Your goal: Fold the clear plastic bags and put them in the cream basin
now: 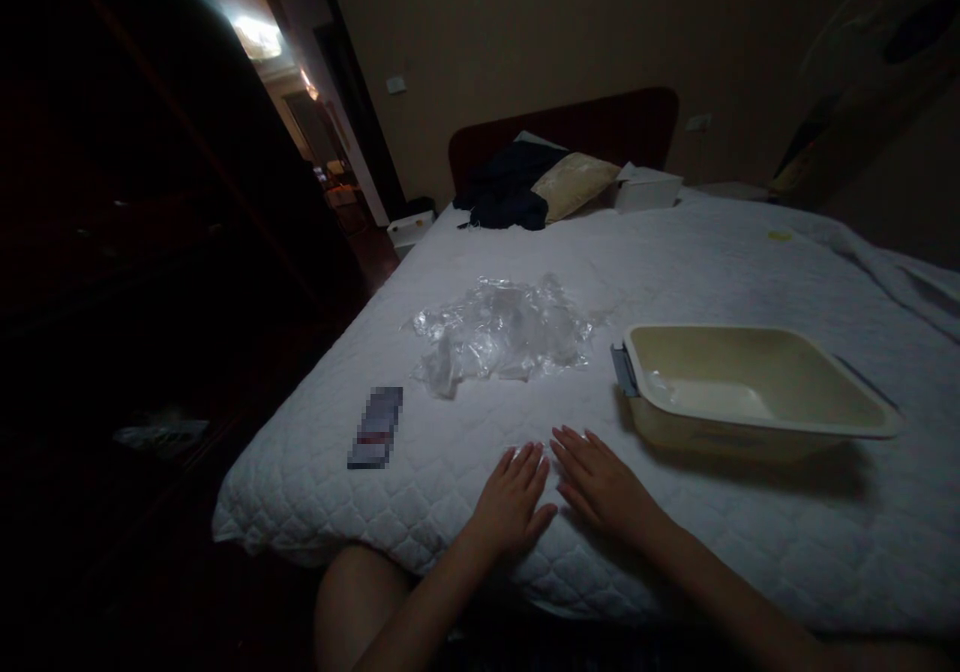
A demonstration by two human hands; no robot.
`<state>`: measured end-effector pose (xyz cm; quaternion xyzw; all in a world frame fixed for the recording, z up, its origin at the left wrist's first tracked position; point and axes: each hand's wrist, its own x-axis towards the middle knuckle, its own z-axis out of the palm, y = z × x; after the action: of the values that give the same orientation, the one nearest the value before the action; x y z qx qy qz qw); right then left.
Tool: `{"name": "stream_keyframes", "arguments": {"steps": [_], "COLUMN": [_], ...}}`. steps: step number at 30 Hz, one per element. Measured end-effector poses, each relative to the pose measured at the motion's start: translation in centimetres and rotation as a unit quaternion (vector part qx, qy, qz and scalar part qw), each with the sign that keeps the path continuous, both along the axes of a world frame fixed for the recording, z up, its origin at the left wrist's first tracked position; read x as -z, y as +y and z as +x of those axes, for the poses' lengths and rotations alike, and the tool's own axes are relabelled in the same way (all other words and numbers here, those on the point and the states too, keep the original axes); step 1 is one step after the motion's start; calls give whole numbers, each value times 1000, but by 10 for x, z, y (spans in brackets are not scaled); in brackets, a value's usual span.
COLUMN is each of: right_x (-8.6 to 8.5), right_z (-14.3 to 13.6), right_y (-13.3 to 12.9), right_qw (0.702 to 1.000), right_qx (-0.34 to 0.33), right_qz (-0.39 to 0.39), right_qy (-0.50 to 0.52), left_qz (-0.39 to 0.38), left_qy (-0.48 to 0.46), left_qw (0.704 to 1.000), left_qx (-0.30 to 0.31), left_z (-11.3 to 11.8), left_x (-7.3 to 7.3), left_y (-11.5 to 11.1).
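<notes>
Both hands rest palm down on the white quilted bed [457, 472], close together near its front edge. My left hand [514, 500] lies flat with its fingers stretched out and holds nothing. Beside it, my right hand [598, 484] is also flat and holds nothing. Crumpled clear plastic [510, 327] is spread on the bed beyond the hands. To the right of my right hand stands a cream open bin [750, 432] with grey side handles. A pixelated flat object [376, 429] lies to the left of my left hand.
Dark cloth [510, 187], a beige pillow [576, 184] and a white box [649, 190] sit near the dark red headboard [637, 117]. A small yellow item [780, 236] lies at the far right of the bed. An open doorway shows at the upper left.
</notes>
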<state>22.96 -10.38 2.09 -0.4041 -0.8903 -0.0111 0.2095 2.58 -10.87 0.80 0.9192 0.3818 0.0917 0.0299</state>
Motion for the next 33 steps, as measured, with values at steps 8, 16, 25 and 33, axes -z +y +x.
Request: {"name": "stream_keyframes", "arguments": {"steps": [8,16,25,33], "right_x": [28,27,32,35], "right_z": [-10,-1,25,36], "right_y": [-2,-3,-2,-2], "right_qw": [999,999,997,996], "right_qx": [-9,-15,40,61], "right_qz": [-38,-47,-57,-65], "right_qy": [-12,-13,-35,-23], "left_qz": [2,10,6,8], "left_qy": [-7,-12,-14,-7], "left_qw": [1000,1000,1000,1000], "left_qx": [3,-3,-7,-8], "left_z": [1,-1,-3,-6], "left_x": [1,-1,1,2], "left_y": [0,0,0,0]}}
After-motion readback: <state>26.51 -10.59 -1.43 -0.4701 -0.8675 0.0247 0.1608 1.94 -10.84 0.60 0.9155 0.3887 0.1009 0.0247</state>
